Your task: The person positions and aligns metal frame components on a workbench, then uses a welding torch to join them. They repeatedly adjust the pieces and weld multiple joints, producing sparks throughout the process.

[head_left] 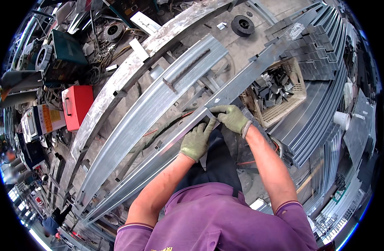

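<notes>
A long galvanized steel channel [158, 146] runs slantwise from the lower left up to the middle, right in front of my body. Its upper end meets a flat grey steel bar [238, 81] that stretches on to the upper right. My left hand [196, 141], in a grey-green glove, grips the channel close to that end, its index finger reaching up to the corner. Gloved the same way, my right hand [233, 120] closes on the end corner from the right, index finger pointing left along the edge. Both hands nearly touch. The undersides of their fingers are hidden.
Wider steel channel [154, 102] lies beyond, with a twisted rod [188, 69] on it. A cream plastic crate [298, 75] of metal offcuts stands to the right, beside stacked steel profiles [321, 121]. Left are a red box [78, 106] and cables; a black spool [243, 26] is farther off.
</notes>
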`<state>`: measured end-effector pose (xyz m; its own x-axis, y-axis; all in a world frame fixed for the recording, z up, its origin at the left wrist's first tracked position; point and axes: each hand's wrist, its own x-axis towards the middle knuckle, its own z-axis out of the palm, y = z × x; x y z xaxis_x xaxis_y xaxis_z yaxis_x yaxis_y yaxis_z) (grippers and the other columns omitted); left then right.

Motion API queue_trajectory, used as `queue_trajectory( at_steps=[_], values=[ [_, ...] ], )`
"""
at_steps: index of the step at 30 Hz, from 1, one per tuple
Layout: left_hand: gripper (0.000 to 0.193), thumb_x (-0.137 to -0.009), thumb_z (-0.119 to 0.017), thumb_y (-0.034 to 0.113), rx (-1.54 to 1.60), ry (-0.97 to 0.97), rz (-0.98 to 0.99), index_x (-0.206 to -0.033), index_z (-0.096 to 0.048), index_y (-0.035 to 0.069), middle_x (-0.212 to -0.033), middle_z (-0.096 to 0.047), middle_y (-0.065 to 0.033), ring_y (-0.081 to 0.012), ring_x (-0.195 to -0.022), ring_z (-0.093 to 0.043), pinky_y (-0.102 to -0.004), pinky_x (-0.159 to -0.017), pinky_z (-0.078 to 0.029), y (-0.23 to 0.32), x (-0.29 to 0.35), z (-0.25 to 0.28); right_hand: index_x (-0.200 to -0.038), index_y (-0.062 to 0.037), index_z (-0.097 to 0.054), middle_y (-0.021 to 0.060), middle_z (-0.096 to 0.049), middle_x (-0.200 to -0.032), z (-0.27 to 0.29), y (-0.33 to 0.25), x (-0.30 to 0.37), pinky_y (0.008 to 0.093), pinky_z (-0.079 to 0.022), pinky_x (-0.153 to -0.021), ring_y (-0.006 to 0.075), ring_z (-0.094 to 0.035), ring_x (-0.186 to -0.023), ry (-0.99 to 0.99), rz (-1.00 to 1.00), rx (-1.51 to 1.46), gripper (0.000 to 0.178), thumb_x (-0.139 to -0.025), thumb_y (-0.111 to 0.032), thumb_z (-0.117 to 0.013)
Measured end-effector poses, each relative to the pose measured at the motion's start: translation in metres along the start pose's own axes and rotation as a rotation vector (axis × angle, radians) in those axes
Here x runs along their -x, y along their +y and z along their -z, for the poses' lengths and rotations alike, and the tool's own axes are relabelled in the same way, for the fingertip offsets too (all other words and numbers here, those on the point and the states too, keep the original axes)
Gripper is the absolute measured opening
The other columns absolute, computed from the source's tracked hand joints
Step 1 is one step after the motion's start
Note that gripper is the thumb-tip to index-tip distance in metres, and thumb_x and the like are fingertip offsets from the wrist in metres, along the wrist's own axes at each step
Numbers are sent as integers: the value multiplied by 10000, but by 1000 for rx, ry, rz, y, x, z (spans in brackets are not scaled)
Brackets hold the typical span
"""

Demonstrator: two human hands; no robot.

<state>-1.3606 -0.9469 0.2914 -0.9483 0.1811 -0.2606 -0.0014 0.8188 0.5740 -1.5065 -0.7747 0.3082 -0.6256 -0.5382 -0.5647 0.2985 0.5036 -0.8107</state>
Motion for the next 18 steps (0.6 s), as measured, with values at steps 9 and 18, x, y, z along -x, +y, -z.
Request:
queue_trajectory(
  at_steps=[9, 18],
  values=[
    [857, -949, -614, 128, -18, -88, 32, -1723, -256, 221, -1313, -632, -204, -393, -1087, -698, -510, -908, -597, 1, 0, 8, -1264, 38, -747, 128, -798, -1133, 12, 18, 58, 304, -581, -937, 181, -738, -1040, 379, -96, -182, 320, -995, -105, -650],
    [756, -974, -613, 157, -28, 51, -44, -1685, -356, 140, -1270, -662, -255, -455, -1052, -685, -552, -877, -566, -1, 0, -3, -1150, -3, -793, 124, -814, -1025, -69, 186, 233, 336, -587, -911, 225, -769, -982, 577, -584, -231, 270, -974, -170, -673]
  ],
)
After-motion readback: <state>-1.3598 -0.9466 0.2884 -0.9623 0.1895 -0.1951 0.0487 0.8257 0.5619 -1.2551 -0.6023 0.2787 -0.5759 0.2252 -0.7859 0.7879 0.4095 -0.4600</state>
